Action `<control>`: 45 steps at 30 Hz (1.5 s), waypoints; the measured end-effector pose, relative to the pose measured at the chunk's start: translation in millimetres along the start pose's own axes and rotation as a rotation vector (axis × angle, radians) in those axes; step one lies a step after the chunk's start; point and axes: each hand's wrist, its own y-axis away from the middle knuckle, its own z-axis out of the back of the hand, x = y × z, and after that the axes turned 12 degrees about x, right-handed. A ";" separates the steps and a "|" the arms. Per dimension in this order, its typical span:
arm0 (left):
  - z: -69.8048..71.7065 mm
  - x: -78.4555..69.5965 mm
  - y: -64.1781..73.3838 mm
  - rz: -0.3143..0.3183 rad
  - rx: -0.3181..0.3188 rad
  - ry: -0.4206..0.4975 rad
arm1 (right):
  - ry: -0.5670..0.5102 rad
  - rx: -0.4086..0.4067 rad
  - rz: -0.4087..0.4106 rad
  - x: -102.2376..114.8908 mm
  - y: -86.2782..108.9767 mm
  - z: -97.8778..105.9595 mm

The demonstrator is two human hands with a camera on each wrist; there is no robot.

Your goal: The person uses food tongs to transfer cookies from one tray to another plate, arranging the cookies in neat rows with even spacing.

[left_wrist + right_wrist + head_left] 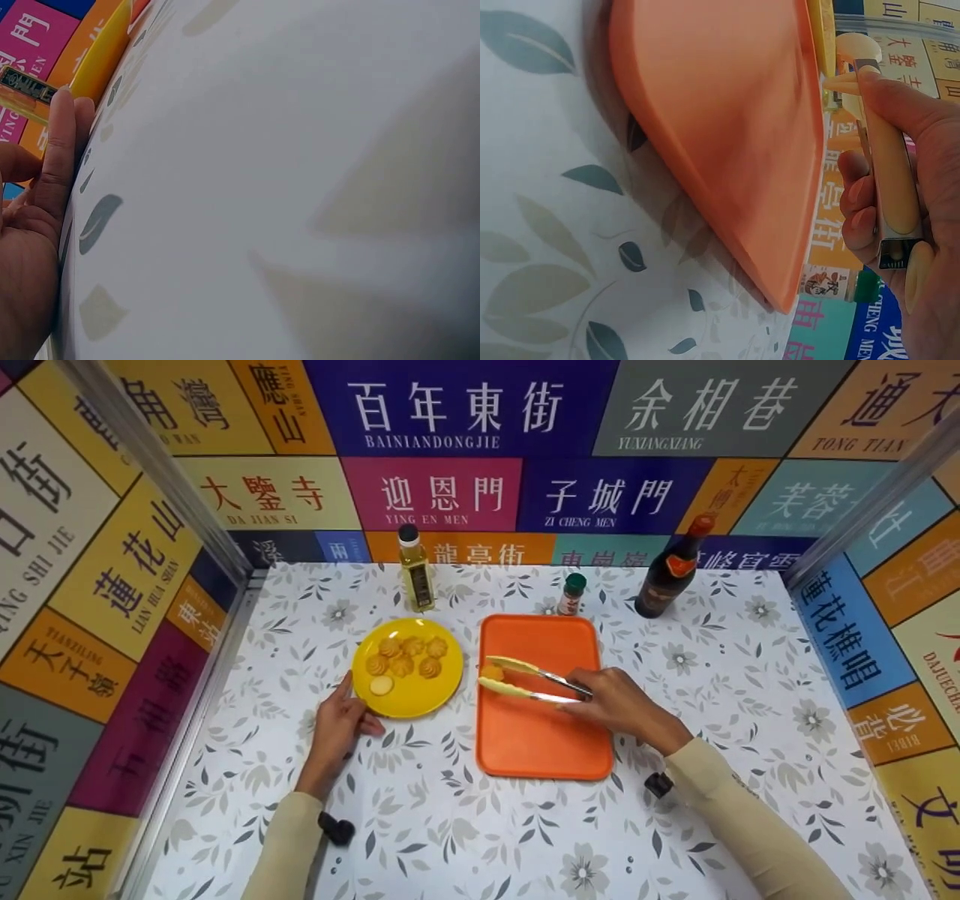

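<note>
My right hand (619, 701) grips a pair of metal tongs (551, 682) with pale yellow tips, held over the orange tray (544, 742). Between the tips shows a small golden-brown cookie (492, 672). In the right wrist view, the thumb and curled fingers wrap the handle of the tongs (891, 165). My left hand (341, 720) rests on the table at the near left rim of a yellow plate (416, 706), fingers fairly straight in the left wrist view. Several swirled cookies (402, 664) lie on that plate, with one smooth, pale round cookie (381, 685) near its left rim.
Behind the plate stands an oil bottle (417, 574) with a black cap. A small green-capped jar (573, 594) is just beyond the tray, and a dark red-capped bottle (670, 574) stands to its right. Sign-covered walls (450, 435) border the flower-patterned table (420, 825).
</note>
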 end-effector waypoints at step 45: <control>0.8 1.0 -0.1 -0.009 -0.001 -0.009 | 0.066 0.101 0.073 29.4 -60.8 -12.4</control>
